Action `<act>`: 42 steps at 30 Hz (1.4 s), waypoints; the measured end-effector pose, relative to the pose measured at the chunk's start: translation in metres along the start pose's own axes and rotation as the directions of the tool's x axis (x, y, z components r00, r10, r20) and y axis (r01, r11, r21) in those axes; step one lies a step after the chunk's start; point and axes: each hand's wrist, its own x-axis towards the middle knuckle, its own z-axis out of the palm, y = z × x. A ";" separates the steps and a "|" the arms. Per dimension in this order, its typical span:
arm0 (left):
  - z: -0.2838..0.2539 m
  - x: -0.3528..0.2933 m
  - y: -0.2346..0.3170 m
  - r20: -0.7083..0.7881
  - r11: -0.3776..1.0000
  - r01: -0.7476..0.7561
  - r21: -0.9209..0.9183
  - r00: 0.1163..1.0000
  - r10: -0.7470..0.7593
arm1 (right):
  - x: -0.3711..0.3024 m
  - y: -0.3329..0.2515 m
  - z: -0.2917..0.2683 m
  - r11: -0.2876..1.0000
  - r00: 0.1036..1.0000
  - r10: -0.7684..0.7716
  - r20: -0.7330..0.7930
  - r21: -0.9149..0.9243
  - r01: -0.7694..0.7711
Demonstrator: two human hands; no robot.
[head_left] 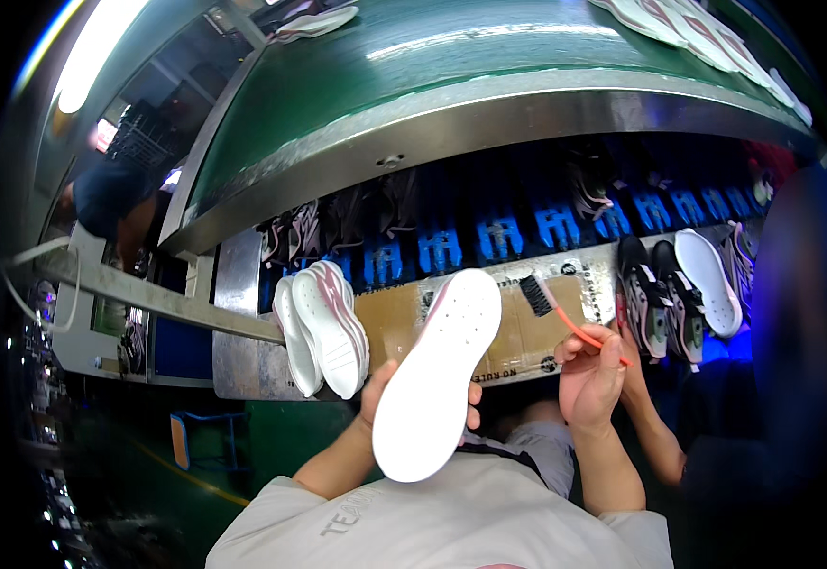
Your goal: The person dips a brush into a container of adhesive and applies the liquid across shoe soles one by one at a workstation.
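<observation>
- Raised-looking grey capitals (pixel 345 520) stand on the chest of the pale shirt (pixel 470 522), slanting upward to the right; the far end of the line is hard to make out.
- Black capitals (pixel 501 378) run along the near edge of the brown cardboard (pixel 390 322) on the worktop (pixel 243 365), right of that edge's middle.
- A round black printed mark (pixel 548 364) stands farther right along the same near edge, too small to read.
- Another round black mark (pixel 568 269) stands toward the cardboard's far right corner, with small dark print beside it.
- Small dark marks stand near the cardboard's far left corner, too small to tell whether they are letters.
</observation>
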 end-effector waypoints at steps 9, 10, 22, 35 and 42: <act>0.158 0.215 0.256 0.294 0.923 -0.333 0.194 0.917 0.269 | 0.004 -0.049 0.042 0.983 0.983 0.178 -0.038 -0.027 -0.179; 0.164 0.236 0.278 0.287 0.844 -0.498 0.198 0.853 0.435 | 0.004 -0.051 0.046 0.980 0.981 0.195 0.005 -0.037 -0.195; 0.097 0.098 0.202 -0.245 0.456 0.087 0.886 0.923 0.298 | 0.012 -0.041 0.040 0.797 0.973 0.181 -0.145 -0.557 -0.232; -0.065 -0.085 0.143 -0.317 -0.261 0.913 0.314 0.360 0.878 | 0.061 -0.010 0.042 0.378 0.917 0.347 0.197 -0.924 0.056; -0.095 -0.051 0.135 -0.328 -0.031 0.936 0.351 0.154 0.932 | 0.085 0.059 0.053 0.199 0.834 0.443 0.328 -0.943 0.265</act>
